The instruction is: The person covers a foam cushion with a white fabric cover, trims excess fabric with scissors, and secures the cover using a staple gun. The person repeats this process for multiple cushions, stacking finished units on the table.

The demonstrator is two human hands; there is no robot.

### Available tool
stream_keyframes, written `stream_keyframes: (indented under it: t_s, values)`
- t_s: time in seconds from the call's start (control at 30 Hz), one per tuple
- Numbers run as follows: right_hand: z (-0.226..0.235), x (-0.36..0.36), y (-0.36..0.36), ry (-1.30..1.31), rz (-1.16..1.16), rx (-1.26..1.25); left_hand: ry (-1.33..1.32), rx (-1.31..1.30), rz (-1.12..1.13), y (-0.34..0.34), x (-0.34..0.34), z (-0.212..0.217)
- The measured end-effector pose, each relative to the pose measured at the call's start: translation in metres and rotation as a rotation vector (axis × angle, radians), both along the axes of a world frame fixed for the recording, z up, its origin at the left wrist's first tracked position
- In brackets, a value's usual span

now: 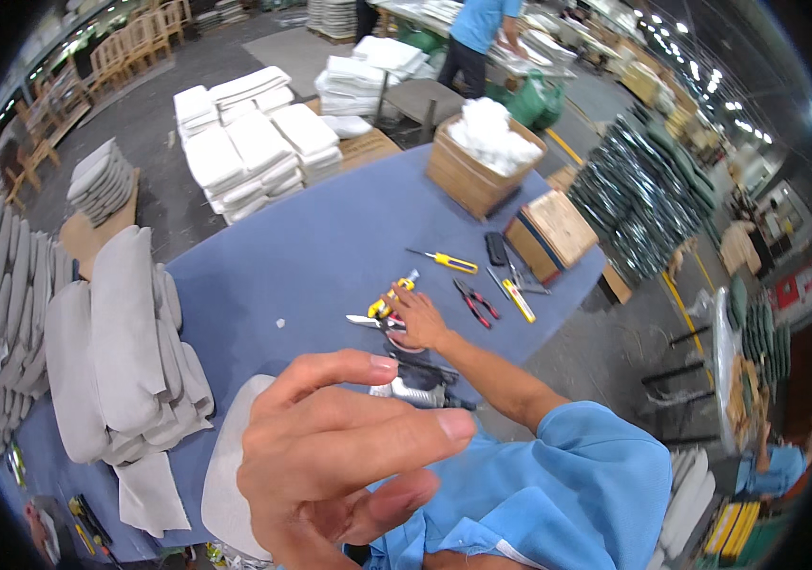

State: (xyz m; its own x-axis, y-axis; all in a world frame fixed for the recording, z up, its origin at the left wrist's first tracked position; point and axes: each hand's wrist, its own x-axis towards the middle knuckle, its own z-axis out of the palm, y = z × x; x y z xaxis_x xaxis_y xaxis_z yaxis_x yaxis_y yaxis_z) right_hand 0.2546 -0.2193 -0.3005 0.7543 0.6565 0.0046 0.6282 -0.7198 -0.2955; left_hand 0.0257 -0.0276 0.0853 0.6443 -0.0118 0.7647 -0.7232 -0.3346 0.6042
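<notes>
— Where are the hands right now?

— The right hand (417, 318) is stretched out over the blue cloth-covered counter (311, 247), palm down and fingers spread loosely, resting on a pair of snips with yellow handles and bare steel blades (379, 312). It touches them but has not closed round them. The left hand (349, 456) is raised close to the camera, fingers half curled and apart, holding nothing.

— So where exactly do the snips lie?

— Flat on the counter near its middle, handles partly under the right fingers, blades pointing to the person's left.

— What would make the pick-up go well?

— I'd judge that curling the fingers fully round both handles before lifting is the point; a fingertip grab could let the blades swing. A dark and silvery tool (415, 385) lies just beside the wrist, so the lift should go straight up.

— Anything else close by?

— A yellow-handled screwdriver (444, 259), red-handled pliers (475, 302) and a flat yellow cutter (519, 300) lie a little farther out, near a black rectangular case (496, 249). Beyond them stand an open cardboard box of white stuffing (485, 157) and a smaller wooden-topped box (551, 233). Grey cushion covers (125, 351) are stacked at the counter's left end.
</notes>
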Motion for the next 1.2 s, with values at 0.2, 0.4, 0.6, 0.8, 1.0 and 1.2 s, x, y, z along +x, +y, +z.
stream_keyframes:
  t_s: [0.2,0.4,0.6,0.8,1.0,1.2]
  values:
    - [-0.038,0.015,0.031,-0.017,0.096,-0.002,0.183,0.125,0.216,-0.001,0.042,0.023]
    - [-0.065,0.039,0.008,-0.053,-0.032,0.146,0.315,0.27,0.284,0.034,0.134,-0.114]
    - [-0.021,0.066,-0.031,-0.091,-0.265,0.401,0.933,0.902,0.327,0.109,0.043,-0.376]
    - [0.002,-0.069,-0.07,0.664,-0.035,0.187,0.793,1.086,0.335,0.099,0.02,-0.413]
    - [-0.036,-0.142,-0.067,0.24,0.119,0.153,0.96,1.276,0.223,0.094,0.035,-0.392]
    - [-0.042,-0.151,-0.057,0.212,0.072,0.267,0.553,0.927,0.513,0.126,0.0,-0.254]
